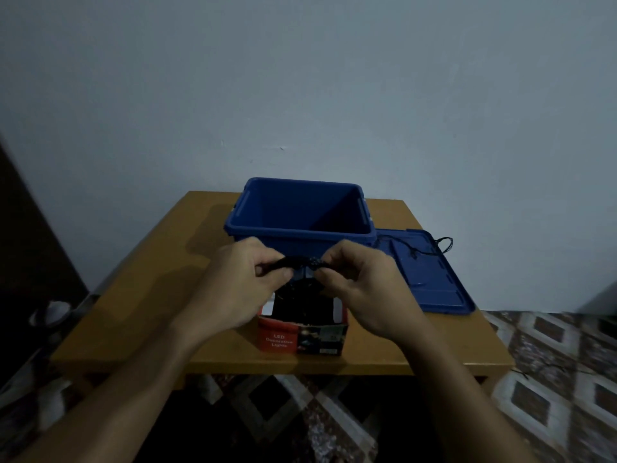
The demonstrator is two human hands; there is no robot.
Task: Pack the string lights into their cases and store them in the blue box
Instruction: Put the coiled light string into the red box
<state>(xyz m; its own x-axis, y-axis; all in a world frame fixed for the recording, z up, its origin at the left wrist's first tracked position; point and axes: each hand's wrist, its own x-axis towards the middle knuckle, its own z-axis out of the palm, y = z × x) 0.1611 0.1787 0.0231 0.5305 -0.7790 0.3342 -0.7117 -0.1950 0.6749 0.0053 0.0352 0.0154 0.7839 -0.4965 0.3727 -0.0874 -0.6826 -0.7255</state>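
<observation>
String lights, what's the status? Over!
Left hand and right hand both pinch the string lights above the open case. Blue box behind, lid off, no case seen inside. Loose wire lies on the lid, off to the right.

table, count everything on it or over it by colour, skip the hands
blue: 2, box and lid
red: 1, case
black: 2, lights held over the case and wire on the lid (cannot tell if they are one string)
total: 5
</observation>
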